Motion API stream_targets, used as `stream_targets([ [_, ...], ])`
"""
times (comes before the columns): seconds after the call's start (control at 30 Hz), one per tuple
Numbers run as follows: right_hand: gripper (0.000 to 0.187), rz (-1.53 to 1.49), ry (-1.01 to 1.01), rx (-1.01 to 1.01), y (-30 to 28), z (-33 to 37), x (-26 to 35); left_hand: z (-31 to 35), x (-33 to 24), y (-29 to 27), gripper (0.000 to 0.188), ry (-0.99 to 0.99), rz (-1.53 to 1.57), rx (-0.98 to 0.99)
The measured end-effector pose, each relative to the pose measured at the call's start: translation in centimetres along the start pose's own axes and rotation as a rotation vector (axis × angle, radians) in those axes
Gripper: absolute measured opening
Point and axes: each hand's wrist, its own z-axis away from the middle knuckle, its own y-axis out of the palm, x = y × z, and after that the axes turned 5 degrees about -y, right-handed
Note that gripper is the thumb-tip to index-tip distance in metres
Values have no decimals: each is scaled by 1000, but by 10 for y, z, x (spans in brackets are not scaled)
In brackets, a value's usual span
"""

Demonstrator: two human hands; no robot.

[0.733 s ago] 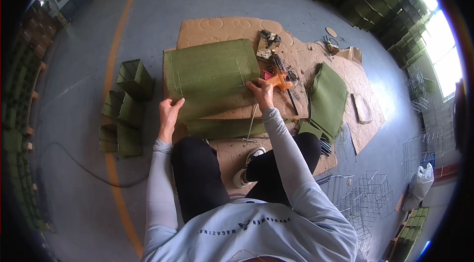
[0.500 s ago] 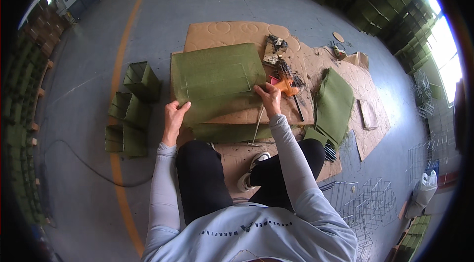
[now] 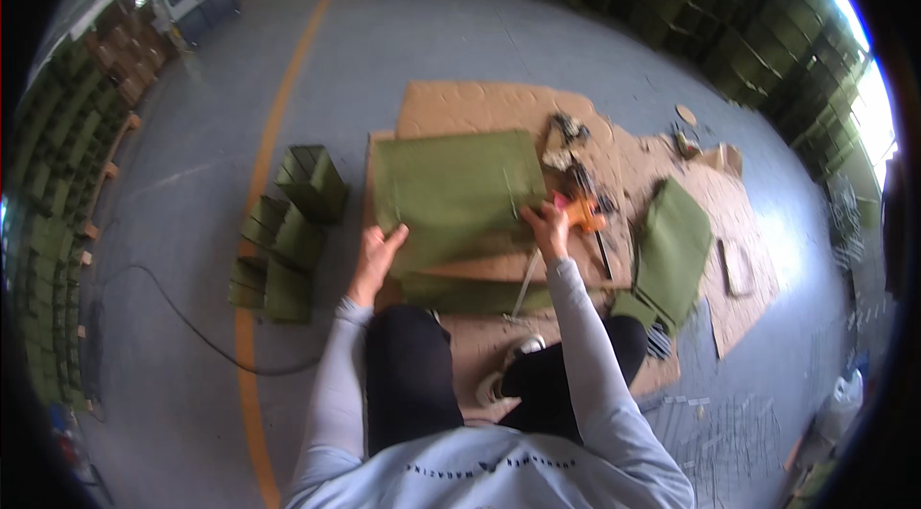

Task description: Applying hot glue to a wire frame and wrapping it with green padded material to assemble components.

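Observation:
A green fabric sheet (image 3: 459, 178) with faint pale lines lies over the cardboard in front of me. My left hand (image 3: 380, 261) pinches its near left corner between thumb and fingers. At the near right corner, my right hand (image 3: 547, 229) grips the same sheet. Just beyond that hand lies an orange glue gun (image 3: 581, 213), close to the sheet's right edge. Under the near edge of the raised cardboard, more green material (image 3: 470, 294) shows. A thin pale stick (image 3: 524, 284) hangs down beside it.
Several green open boxes (image 3: 312, 183) stand on the floor at left, near a black cable (image 3: 206, 343). Folded green sheets (image 3: 672, 245) rest on cardboard (image 3: 743, 240) at right. Wire frames (image 3: 734, 442) lie at lower right. A dark-stained block (image 3: 561, 142) sits beyond the glue gun.
The whole view has shifted, so the scene sits lower and farther right in the picture. Both hands keep their hold on the green sheet, with little visible change in it.

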Motion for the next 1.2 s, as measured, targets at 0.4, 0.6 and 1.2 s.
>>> stream_targets([
  [0.4,35,-141,104,-37,4,3,-20,1,3,3,46,319,-407,-107],
  [0.6,37,77,63,-35,2,-2,-12,-5,4,12,50,250,-457,-172],
  [1.2,30,205,-26,41,4,-6,-31,-1,-19,17,57,196,-479,-282],
])
